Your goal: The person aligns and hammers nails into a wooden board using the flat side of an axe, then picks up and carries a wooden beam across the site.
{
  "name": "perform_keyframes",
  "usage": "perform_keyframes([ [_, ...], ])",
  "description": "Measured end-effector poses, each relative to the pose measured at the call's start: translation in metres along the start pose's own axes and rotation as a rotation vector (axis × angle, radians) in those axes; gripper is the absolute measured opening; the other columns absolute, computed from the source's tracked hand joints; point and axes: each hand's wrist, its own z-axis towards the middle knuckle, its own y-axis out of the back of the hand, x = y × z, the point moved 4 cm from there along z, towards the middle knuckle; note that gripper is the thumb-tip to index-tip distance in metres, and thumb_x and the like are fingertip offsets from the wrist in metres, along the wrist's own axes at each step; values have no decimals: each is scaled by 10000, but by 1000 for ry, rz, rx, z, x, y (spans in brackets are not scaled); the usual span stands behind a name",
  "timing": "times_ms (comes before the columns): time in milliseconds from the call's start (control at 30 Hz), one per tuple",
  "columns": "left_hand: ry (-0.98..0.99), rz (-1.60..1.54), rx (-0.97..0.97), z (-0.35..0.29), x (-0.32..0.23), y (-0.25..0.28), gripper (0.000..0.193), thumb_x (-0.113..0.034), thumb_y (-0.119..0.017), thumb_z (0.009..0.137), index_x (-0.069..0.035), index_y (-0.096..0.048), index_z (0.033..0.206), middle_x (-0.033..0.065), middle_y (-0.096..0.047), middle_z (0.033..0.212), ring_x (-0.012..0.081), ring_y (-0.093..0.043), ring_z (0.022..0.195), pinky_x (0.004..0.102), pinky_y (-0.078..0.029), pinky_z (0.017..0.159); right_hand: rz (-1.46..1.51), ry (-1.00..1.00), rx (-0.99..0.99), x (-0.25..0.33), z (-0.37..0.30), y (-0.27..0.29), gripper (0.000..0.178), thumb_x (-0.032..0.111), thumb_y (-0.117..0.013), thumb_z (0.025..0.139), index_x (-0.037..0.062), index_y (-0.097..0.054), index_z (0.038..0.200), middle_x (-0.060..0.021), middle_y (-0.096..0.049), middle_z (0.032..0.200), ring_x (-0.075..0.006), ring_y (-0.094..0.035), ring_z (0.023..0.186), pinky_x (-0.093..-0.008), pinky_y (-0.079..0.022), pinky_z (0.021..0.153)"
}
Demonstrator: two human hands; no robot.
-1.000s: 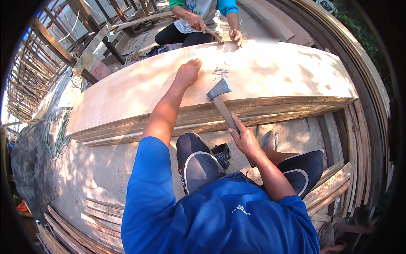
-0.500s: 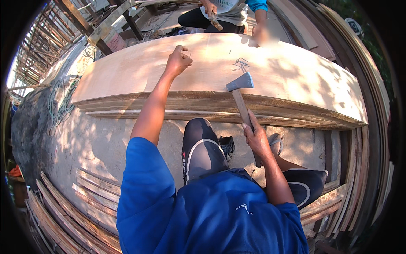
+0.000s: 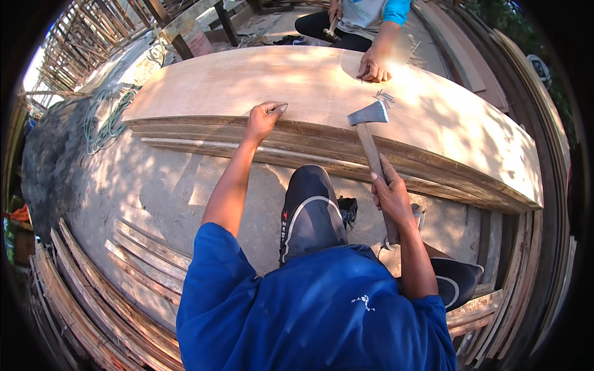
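My right hand (image 3: 393,195) is wrapped round the wooden handle of a hatchet (image 3: 371,114). Its grey head, wider on the right, is raised over the near edge of a pale plywood sheet (image 3: 216,80). At the near edge of that sheet, left of the hatchet, my left hand (image 3: 263,122) is closed in a pinch; whatever its fingertips hold is too small or hidden to make out. Several loose nails (image 3: 385,97) lie on the sheet just beyond the hatchet head.
Across the sheet a co-worker's hand (image 3: 374,65) rests on the wood; their other hand grips a hammer (image 3: 333,29). Stacked boards (image 3: 309,139) lie under the sheet. Wooden strips (image 3: 117,297) cover the ground at lower left, with coiled rope (image 3: 102,127) beyond. Long planks (image 3: 526,266) line the right.
My left hand has come down from over the sheet to its near edge. The hatchet stays in my right hand. The co-worker's hand has moved nearer the nails, and the view has shifted.
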Motion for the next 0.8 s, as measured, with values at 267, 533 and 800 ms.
perform_keyframes([
  [267,110,-28,13,-6,-3,-14,273,-236,-732,953,15,-774,1053,121,-741,922,217,-695,879,331,-524,819,-317,369,-32,80,3,-17,590,186,-628,1029,79,-421,1570,-191,-719,939,-212,-682,803,-373,-535,758],
  [533,-63,4,-8,-12,2,-11,267,-202,-700,976,48,-745,1060,134,-724,1015,217,-669,961,326,-505,871,-799,695,-164,114,40,-76,580,248,-607,1016,222,-415,1563,-178,-693,939,-429,-693,836,-543,-548,721],
  [800,-35,-77,3,-13,10,-8,218,-153,-704,934,33,-760,1035,151,-734,1054,283,-692,954,368,-526,873,-874,636,-102,115,39,-74,567,240,-611,1002,223,-451,1546,-184,-682,903,-426,-687,806,-541,-538,716],
])
